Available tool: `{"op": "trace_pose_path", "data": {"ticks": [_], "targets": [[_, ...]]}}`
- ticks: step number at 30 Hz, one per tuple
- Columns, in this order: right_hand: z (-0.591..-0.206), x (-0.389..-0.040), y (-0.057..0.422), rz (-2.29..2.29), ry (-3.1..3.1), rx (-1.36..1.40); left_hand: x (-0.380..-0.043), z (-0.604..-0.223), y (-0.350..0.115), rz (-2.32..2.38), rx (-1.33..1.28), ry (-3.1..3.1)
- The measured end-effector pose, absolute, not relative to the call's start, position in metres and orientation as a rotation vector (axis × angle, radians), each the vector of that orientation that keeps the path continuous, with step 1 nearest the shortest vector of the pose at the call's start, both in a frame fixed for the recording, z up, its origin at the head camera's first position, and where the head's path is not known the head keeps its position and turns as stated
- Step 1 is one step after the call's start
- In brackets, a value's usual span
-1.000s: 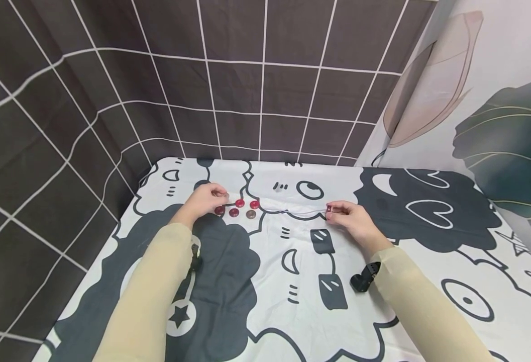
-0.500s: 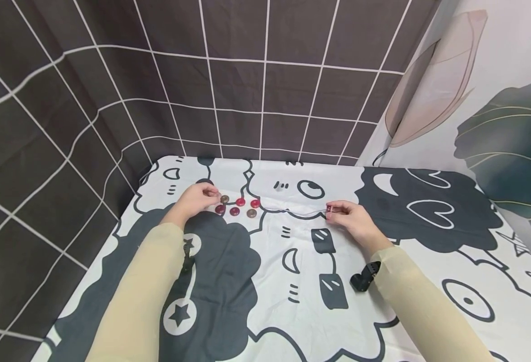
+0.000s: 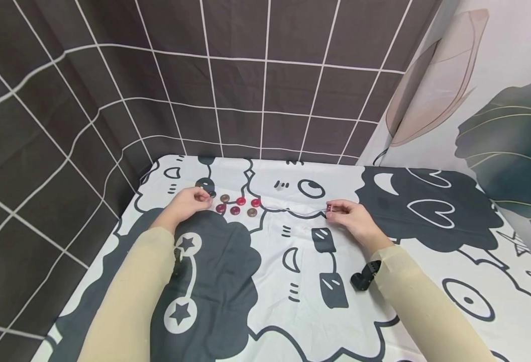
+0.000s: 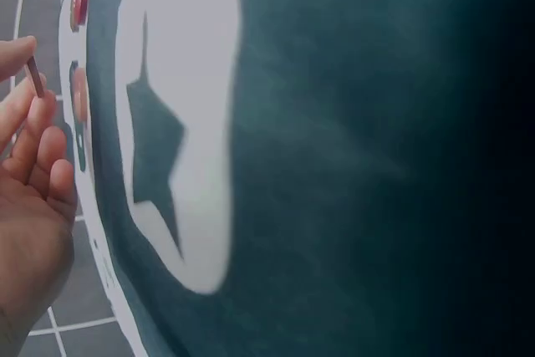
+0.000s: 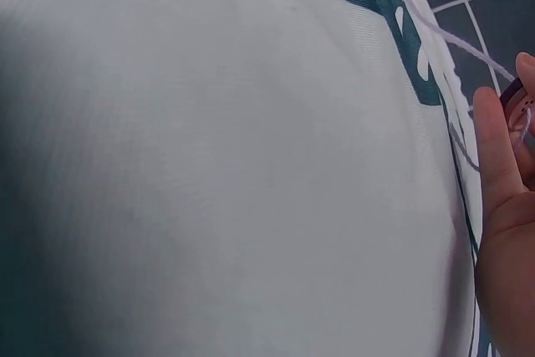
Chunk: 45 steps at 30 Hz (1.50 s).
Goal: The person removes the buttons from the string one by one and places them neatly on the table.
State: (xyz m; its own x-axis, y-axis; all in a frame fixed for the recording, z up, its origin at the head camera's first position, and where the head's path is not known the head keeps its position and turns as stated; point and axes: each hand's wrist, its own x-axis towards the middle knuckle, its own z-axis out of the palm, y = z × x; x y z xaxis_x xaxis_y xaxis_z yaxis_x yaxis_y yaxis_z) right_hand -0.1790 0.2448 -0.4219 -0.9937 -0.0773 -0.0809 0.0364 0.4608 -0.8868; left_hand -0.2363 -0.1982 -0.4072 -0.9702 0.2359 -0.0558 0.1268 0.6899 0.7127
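In the head view my left hand (image 3: 187, 203) is at the left end of a group of buttons, its fingertips pinching a dark button (image 3: 212, 194). Edge-on, that button (image 4: 35, 78) appears between thumb and fingers in the left wrist view. Just right of the hand lie a brown button (image 3: 224, 198), a bright red button (image 3: 241, 201) and several other red, maroon and brown ones. My right hand (image 3: 350, 217) pinches a dark red button (image 3: 329, 207). A pale cord (image 5: 468, 46) passes through this button's holes and trails left over the cloth.
A white cloth with dark cartoon shapes (image 3: 274, 281) covers the surface. Dark grid-patterned fabric (image 3: 238, 85) hangs behind and at the left. At the right hangs a leaf-print curtain (image 3: 505, 130). A black wrist camera (image 3: 362, 279) sits under the right wrist.
My left hand has drawn leftward from the buttons, uncovering the brown button at the upper left of the group. The dark button now shows at its fingertips. My right hand stays put.
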Motion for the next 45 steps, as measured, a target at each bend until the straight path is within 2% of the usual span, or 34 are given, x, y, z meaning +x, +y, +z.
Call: {"op": "trace_pose_path", "data": {"ticks": [45], "targets": [[-0.426,-0.180,0.246,-1.594,2.587,-0.044,-0.223,-0.411,-0.214,0.950,0.331,2.831]]}}
